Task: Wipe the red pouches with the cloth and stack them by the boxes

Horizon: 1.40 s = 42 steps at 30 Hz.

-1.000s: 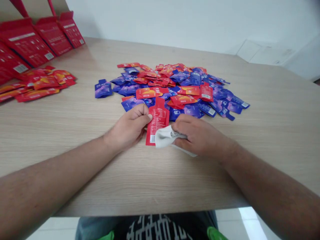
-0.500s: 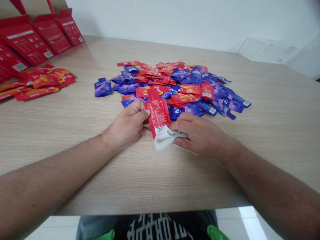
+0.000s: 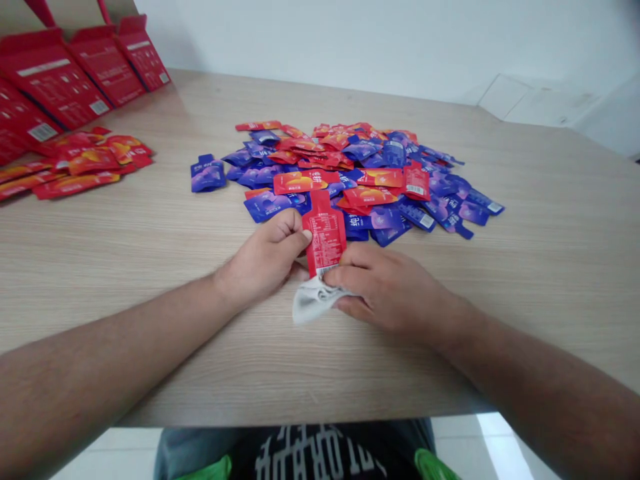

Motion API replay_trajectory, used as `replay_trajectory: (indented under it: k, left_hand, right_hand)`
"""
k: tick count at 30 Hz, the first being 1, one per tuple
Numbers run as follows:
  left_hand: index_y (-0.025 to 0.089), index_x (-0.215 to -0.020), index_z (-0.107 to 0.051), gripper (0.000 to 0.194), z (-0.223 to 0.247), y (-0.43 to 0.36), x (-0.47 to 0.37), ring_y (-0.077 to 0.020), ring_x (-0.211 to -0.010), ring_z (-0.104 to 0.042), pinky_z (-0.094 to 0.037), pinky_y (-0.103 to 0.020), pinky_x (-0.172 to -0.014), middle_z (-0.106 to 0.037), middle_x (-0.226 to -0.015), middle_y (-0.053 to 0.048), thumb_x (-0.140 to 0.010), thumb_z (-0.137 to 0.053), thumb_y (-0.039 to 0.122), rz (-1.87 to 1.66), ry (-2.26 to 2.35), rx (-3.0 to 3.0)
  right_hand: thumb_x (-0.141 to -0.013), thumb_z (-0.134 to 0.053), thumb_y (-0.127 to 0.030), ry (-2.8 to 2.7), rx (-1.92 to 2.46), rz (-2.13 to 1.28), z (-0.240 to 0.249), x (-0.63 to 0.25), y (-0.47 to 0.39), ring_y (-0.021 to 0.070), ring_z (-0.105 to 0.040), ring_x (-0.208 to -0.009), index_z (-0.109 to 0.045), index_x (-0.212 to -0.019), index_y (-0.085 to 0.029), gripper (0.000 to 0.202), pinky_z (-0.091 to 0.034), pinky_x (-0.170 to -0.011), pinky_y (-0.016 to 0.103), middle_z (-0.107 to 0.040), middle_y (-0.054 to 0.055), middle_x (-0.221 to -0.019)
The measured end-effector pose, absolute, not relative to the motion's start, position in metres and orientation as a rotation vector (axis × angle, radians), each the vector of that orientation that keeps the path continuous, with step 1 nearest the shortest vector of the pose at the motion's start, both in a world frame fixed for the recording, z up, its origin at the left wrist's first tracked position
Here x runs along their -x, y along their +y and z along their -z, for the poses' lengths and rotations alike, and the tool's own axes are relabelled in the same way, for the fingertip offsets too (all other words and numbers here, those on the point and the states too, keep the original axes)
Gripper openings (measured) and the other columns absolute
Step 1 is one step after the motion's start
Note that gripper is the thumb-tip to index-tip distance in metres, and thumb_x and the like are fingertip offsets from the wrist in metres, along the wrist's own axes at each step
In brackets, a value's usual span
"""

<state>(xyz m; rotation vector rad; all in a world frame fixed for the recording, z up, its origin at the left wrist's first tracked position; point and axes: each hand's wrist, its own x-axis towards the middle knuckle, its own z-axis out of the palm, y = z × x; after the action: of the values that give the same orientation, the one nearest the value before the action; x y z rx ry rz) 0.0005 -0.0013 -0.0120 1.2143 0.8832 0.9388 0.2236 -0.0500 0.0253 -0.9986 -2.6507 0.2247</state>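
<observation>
My left hand (image 3: 273, 257) pinches the left edge of a red pouch (image 3: 326, 233) between thumb and fingers. The pouch's printed back faces me, with its narrow spout end pointing away. A folded white cloth (image 3: 316, 299) is gripped in my right hand (image 3: 385, 283), closed at the pouch's lower right corner. The cloth covers the bottom edge of the pouch, and the barcode there is partly hidden. Just beyond my hands lies a mixed pile of red-orange and purple pouches (image 3: 363, 150).
One purple pouch (image 3: 207, 175) lies apart, left of the pile. Farther left is a smaller heap of red-orange pouches (image 3: 93, 163), beside several open red boxes (image 3: 55, 77). The table (image 3: 300, 380) meets a white wall (image 3: 350, 53) at the back.
The red pouch has shifted slightly right and toward me, more upright in view. My right hand and the cloth have moved down and left along its bottom edge.
</observation>
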Motion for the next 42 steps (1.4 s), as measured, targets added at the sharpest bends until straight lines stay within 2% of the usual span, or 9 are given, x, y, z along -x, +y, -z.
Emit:
replay_trajectory:
  k: [4, 9, 14, 19, 23, 26, 33, 37, 42]
  left_hand:
    - [0.023, -0.087, -0.048, 0.020, 0.011, 0.000, 0.001, -0.0133, -0.055, -0.059, -0.049, -0.024, -0.052, -0.063, -0.068, 0.004, -0.090, -0.066, 0.029, -0.964, 0.862, -1.227]
    - [0.022, -0.088, -0.050, 0.020, 0.012, -0.001, 0.004, -0.0134, -0.057, -0.060, -0.049, -0.024, -0.053, -0.064, -0.070, 0.003, -0.090, -0.067, 0.031, -0.921, 0.870, -1.240]
    - [0.022, -0.088, -0.050, 0.020, 0.011, -0.002, 0.003, -0.0139, -0.058, -0.062, -0.052, -0.025, -0.055, -0.065, -0.072, 0.002, -0.090, -0.069, 0.030, -0.897, 0.824, -1.214]
    - [0.021, -0.088, -0.054, 0.021, 0.010, -0.004, 0.003, -0.0132, -0.058, -0.062, -0.050, -0.023, -0.052, -0.065, -0.073, 0.000, -0.090, -0.070, 0.033, -0.842, 0.842, -1.255]
    - [0.021, -0.087, -0.052, 0.023, 0.003, -0.009, 0.001, -0.0113, -0.052, -0.059, -0.047, -0.020, -0.045, -0.064, -0.069, 0.002, -0.089, -0.072, 0.032, -0.738, 0.825, -1.212]
    - [0.020, -0.086, -0.051, 0.026, 0.001, -0.013, 0.001, -0.0092, -0.049, -0.057, -0.043, -0.017, -0.043, -0.063, -0.067, 0.003, -0.089, -0.073, 0.034, -0.675, 0.785, -1.201]
    - [0.021, -0.090, -0.053, 0.024, 0.009, -0.009, 0.006, -0.0128, -0.060, -0.065, -0.053, -0.022, -0.054, -0.067, -0.076, 0.001, -0.091, -0.072, 0.036, -0.617, 0.708, -1.249]
    - [0.020, -0.090, -0.055, 0.023, 0.009, -0.008, 0.007, -0.0107, -0.059, -0.063, -0.052, -0.019, -0.053, -0.066, -0.077, 0.001, -0.091, -0.073, 0.034, -0.613, 0.700, -1.262]
    - [0.020, -0.089, -0.053, 0.024, 0.007, -0.011, 0.004, -0.0106, -0.054, -0.062, -0.049, -0.017, -0.047, -0.067, -0.073, 0.001, -0.089, -0.074, 0.033, -0.672, 0.732, -1.152]
  right_hand:
    - [-0.098, -0.064, -0.030, -2.468, 1.090, -0.110, -0.027, -0.230, -0.045, 0.0247, -0.061, -0.098, -0.068, -0.120, -0.015, 0.027, -0.051, -0.085, 0.038, -0.062, 0.011, -0.107]
    - [-0.097, -0.066, -0.029, -2.656, 1.026, -0.262, -0.026, -0.231, -0.041, 0.0231, -0.061, -0.094, -0.069, -0.113, -0.020, 0.019, -0.051, -0.080, 0.035, -0.062, 0.007, -0.104]
    - [-0.099, -0.064, -0.035, -2.465, 1.100, -0.184, -0.026, -0.231, -0.042, 0.0248, -0.060, -0.099, -0.066, -0.117, -0.018, 0.025, -0.051, -0.086, 0.038, -0.063, 0.010, -0.108]
    - [-0.098, -0.065, -0.031, -2.679, 1.033, -0.276, -0.027, -0.229, -0.044, 0.0234, -0.061, -0.097, -0.069, -0.114, -0.021, 0.019, -0.050, -0.083, 0.036, -0.064, 0.007, -0.107]
    - [-0.098, -0.065, -0.039, -2.359, 1.174, -0.096, -0.030, -0.236, -0.037, 0.0241, -0.059, -0.094, -0.067, -0.111, -0.017, 0.025, -0.048, -0.081, 0.036, -0.063, 0.009, -0.101]
    - [-0.097, -0.065, -0.039, -2.354, 1.139, -0.105, -0.030, -0.239, -0.033, 0.0238, -0.058, -0.091, -0.066, -0.109, -0.018, 0.024, -0.047, -0.080, 0.036, -0.063, 0.008, -0.098]
    - [-0.096, -0.068, -0.041, -2.230, 1.227, -0.037, -0.028, -0.241, -0.029, 0.0247, -0.058, -0.093, -0.065, -0.106, -0.019, 0.024, -0.046, -0.083, 0.037, -0.065, 0.008, -0.100]
    - [-0.098, -0.064, -0.041, -2.388, 1.114, -0.162, -0.030, -0.240, -0.031, 0.0230, -0.057, -0.090, -0.065, -0.107, -0.020, 0.023, -0.046, -0.079, 0.035, -0.064, 0.006, -0.098]
    - [-0.096, -0.068, -0.038, -2.324, 1.179, -0.128, -0.032, -0.237, -0.034, 0.0233, -0.057, -0.091, -0.064, -0.102, -0.019, 0.020, -0.045, -0.079, 0.034, -0.064, 0.007, -0.097]
